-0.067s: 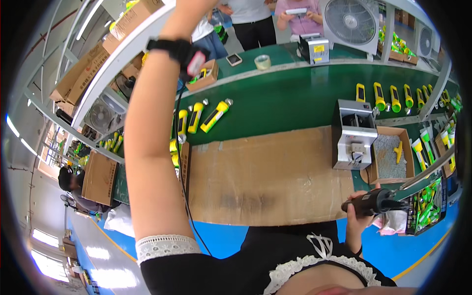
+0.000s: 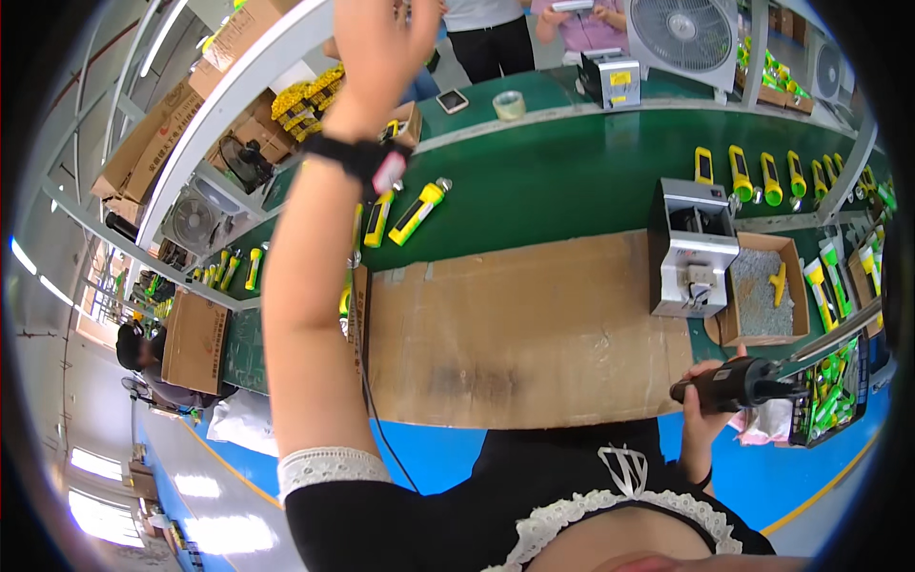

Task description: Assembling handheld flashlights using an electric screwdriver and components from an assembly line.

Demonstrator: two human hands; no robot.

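Tool (image 2: 729,385), black, extends lengthwise left to right, narrower end pointing right, clamped in the right hand (image 2: 701,425); raised left hand (image 2: 379,52) has fingers apart.

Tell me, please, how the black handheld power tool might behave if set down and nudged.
The black handheld power tool will probably feel stiff, given its hard-looking casing. Its rounded body could roll, perhaps along a curve, since one end narrows.

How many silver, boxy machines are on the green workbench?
2: the nearer machine at the right end of the cardboard sheet, the farther machine beside the big white fan. Others may be hidden.
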